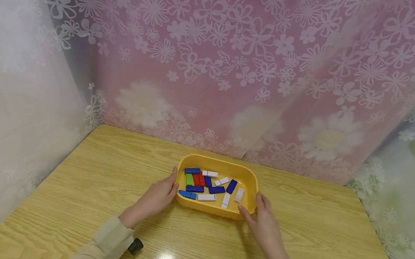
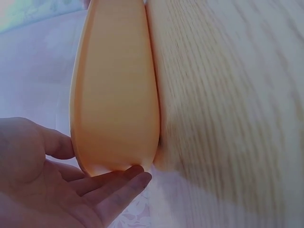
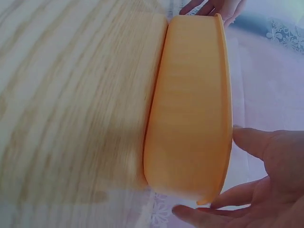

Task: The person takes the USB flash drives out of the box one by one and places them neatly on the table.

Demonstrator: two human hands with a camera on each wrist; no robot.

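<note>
A shallow yellow plastic bin (image 1: 208,209) stands on the table toward its far edge, held at both ends. My left hand (image 1: 158,193) grips its left end, thumb at the rim and fingers against the outer wall, as the left wrist view of the bin (image 2: 118,85) shows. At the right end, my right hand (image 1: 265,226) holds it with the thumb on the front rim and the fingers round the corner. Inside lie several small sticks that look like USB flash drives: white ones (image 1: 206,197), dark blue ones (image 1: 216,190), red ones (image 1: 195,178) and a green one (image 1: 189,179).
Wood-grain table (image 1: 336,236) surrounds the bin. A pink flowered curtain (image 1: 214,82) hangs behind the far edge, with pale sheets (image 1: 16,98) at the left and a flowered one (image 1: 411,211) at the right. Black straps (image 1: 135,247) sit at the wrists.
</note>
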